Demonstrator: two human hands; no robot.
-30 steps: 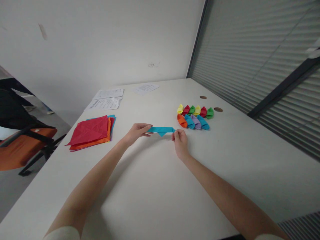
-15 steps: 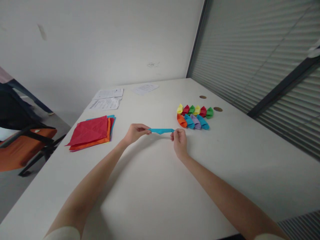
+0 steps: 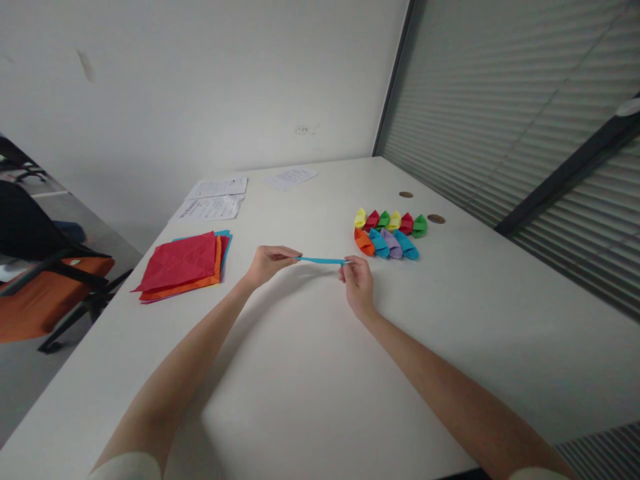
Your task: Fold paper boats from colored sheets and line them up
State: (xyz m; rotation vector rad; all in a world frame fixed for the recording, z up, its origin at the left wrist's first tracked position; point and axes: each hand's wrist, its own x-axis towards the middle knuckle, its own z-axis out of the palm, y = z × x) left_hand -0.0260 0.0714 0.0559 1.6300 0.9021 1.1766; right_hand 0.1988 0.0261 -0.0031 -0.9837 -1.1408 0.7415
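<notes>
The left grip (image 3: 267,262) and right grip (image 3: 357,283) each pinch one end of a blue paper strip (image 3: 323,260) over the middle of the tabletop (image 3: 310,373). The strip shows edge-on, so its folds are hard to make out, and fingertips hide both ends. Folded paper shapes (image 3: 390,233) lie just right; coloured sheets (image 3: 183,263) lie left.

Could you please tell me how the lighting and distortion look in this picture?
Head view: soft, even light, no glare on the table; faint shadows beside both forearms; the wide lens stretches them and slants the blinds; the blue paper strip looks sharp.
</notes>
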